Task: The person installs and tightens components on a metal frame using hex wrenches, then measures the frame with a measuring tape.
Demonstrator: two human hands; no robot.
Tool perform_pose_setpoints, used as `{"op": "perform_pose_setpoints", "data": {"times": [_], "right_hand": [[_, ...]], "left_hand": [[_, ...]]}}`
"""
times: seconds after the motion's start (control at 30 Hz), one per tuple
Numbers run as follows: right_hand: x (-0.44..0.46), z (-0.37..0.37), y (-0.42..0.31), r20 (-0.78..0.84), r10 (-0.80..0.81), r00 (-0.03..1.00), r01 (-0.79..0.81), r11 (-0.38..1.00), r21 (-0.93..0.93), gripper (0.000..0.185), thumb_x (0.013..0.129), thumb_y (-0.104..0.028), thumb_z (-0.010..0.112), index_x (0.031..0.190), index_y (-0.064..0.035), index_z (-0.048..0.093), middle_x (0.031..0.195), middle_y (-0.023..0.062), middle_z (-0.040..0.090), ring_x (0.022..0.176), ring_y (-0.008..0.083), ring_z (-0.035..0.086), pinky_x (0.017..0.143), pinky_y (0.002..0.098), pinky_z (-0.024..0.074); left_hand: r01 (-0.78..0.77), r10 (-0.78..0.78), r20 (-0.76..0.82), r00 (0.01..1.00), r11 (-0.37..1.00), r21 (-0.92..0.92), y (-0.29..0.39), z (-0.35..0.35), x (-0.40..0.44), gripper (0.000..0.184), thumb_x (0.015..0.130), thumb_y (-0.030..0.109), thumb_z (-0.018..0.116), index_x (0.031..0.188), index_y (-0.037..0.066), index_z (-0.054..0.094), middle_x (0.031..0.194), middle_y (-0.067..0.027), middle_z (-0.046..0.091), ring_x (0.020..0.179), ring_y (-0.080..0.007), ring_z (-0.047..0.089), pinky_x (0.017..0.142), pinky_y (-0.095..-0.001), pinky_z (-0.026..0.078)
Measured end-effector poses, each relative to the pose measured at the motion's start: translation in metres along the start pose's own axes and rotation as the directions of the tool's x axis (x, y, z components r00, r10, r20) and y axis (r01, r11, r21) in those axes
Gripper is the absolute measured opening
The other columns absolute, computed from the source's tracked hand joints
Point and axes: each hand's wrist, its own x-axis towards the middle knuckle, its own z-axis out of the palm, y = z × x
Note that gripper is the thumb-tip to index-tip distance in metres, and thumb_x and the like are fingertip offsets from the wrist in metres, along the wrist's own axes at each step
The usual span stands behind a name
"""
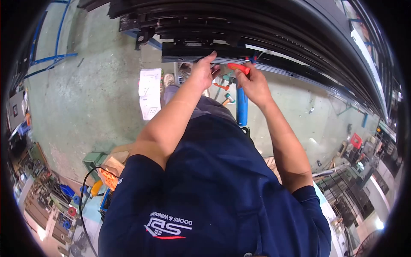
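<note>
Black metal profiles (pixel 239 34) lie stacked across the top of the view, with a silver-edged one (pixel 274 65) nearest me. My left hand (pixel 204 73) is at the near edge of that profile, its fingers apart and one fingertip over the dark surface. Whether it presses on the metal I cannot tell. Closed around a red-handled tool (pixel 238 67), my right hand (pixel 253 85) is a little to the right, just below the same edge. The tool's kind is not clear, and my fingers hide part of it.
A blue upright post (pixel 242 107) stands below my right hand. Printed sheets (pixel 150 94) are left of my left forearm. Tools with orange and green parts (pixel 227 88) sit low between my arms. A blue frame (pixel 53 58) stands at upper left, and a cluttered bench (pixel 92 205) at lower left.
</note>
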Motion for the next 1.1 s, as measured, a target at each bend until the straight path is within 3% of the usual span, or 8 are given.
{"op": "perform_pose_setpoints", "data": {"times": [0.2,0.23,0.33,0.43,0.53,0.7,0.8,1.1], "right_hand": [[-0.041,-0.005,0.023,0.045,0.118,0.992,-0.126,0.951,0.281,0.029,0.097,-0.020,0.060,0.120,-0.0024,0.063,0.079,0.0046,0.065,0.062,0.0111,0.059,0.059,0.0284,0.0492],[-0.050,-0.009,0.024,0.017,0.136,0.990,-0.135,0.942,0.309,0.030,0.097,-0.019,0.060,0.122,-0.0020,0.063,0.081,0.0045,0.065,0.063,0.0108,0.059,0.060,0.0276,0.0496],[-0.071,-0.016,0.030,-0.050,0.162,0.985,-0.135,0.926,0.352,0.032,0.098,-0.018,0.058,0.126,-0.0010,0.061,0.086,0.0048,0.066,0.064,0.0104,0.059,0.061,0.0262,0.0505],[-0.090,-0.021,0.042,-0.098,0.202,0.974,-0.152,0.915,0.374,0.034,0.101,-0.016,0.055,0.130,0.0013,0.057,0.089,0.0041,0.066,0.064,0.0081,0.054,0.061,0.0239,0.0464],[-0.105,-0.018,0.059,-0.126,0.230,0.965,-0.156,0.891,0.427,0.034,0.101,-0.016,0.057,0.131,0.0012,0.057,0.090,0.0040,0.066,0.064,0.0085,0.055,0.062,0.0240,0.0471],[-0.125,-0.014,0.085,-0.161,0.253,0.954,-0.149,0.865,0.479,0.029,0.100,-0.010,0.054,0.127,-0.0029,0.061,0.110,0.0080,0.071,0.083,0.0102,0.063,0.070,0.0261,0.0532],[-0.135,-0.004,0.100,-0.255,0.245,0.935,-0.140,0.919,0.368,0.029,0.099,-0.009,0.057,0.128,-0.0069,0.062,0.089,0.0016,0.066,0.069,0.0070,0.054,0.064,0.0245,0.0484],[-0.130,-0.001,0.096,-0.370,0.347,0.862,-0.032,0.764,0.644,0.037,0.099,-0.007,0.053,0.136,-0.0097,0.057,0.116,0.0085,0.070,0.074,0.0084,0.060,0.062,0.0278,0.0516]], "left_hand": [[0.041,-0.083,0.077,0.994,0.900,0.433,-0.029,0.033,-0.008,0.033,0.091,0.032,0.073,0.105,0.003,0.062,0.086,-0.0063,0.061,0.069,-0.0193,0.063,0.055,-0.0343,0.054],[-0.140,0.089,0.112,0.990,0.764,0.629,-0.039,0.039,-0.009,0.030,0.092,0.032,0.071,0.097,0.003,0.065,0.073,-0.0045,0.061,0.059,-0.0173,0.061,0.045,-0.0343,0.048],[-0.411,0.418,0.397,0.817,-0.061,0.909,-0.035,0.062,-0.035,0.035,0.083,0.035,0.076,0.105,0.008,0.069,0.092,-0.0126,0.069,0.093,-0.0294,0.066,0.080,-0.0433,0.051],[-0.492,0.590,0.655,0.473,-0.440,0.751,-0.032,0.081,-0.020,0.041,0.075,0.036,0.081,0.107,0.014,0.068,0.100,-0.0073,0.068,0.102,-0.0309,0.063,0.087,-0.0461,0.048],[-0.417,0.430,0.762,0.484,-0.653,0.632,-0.033,0.094,0.003,0.048,0.075,0.038,0.079,0.117,0.017,0.065,0.110,-0.0061,0.064,0.108,-0.0300,0.060,0.089,-0.0466,0.047],[-0.466,0.177,0.858,0.483,-0.777,0.423,-0.038,0.090,0.016,0.043,0.081,0.030,0.071,0.123,0.025,0.065,0.110,-0.0109,0.063,0.105,-0.0319,0.061,0.088,-0.0477,0.049],[-0.523,0.067,0.827,0.558,-0.746,0.413,-0.035,0.093,0.017,0.041,0.082,0.023,0.065,0.123,0.019,0.065,0.107,-0.0157,0.062,0.097,-0.0344,0.063,0.085,-0.0480,0.052],[-0.753,0.281,0.902,0.328,-0.499,0.429,-0.014,0.061,-0.046,0.026,0.085,0.015,0.066,0.109,0.009,0.060,0.102,-0.0128,0.057,0.087,-0.0313,0.062,0.079,-0.0445,0.050]]}}
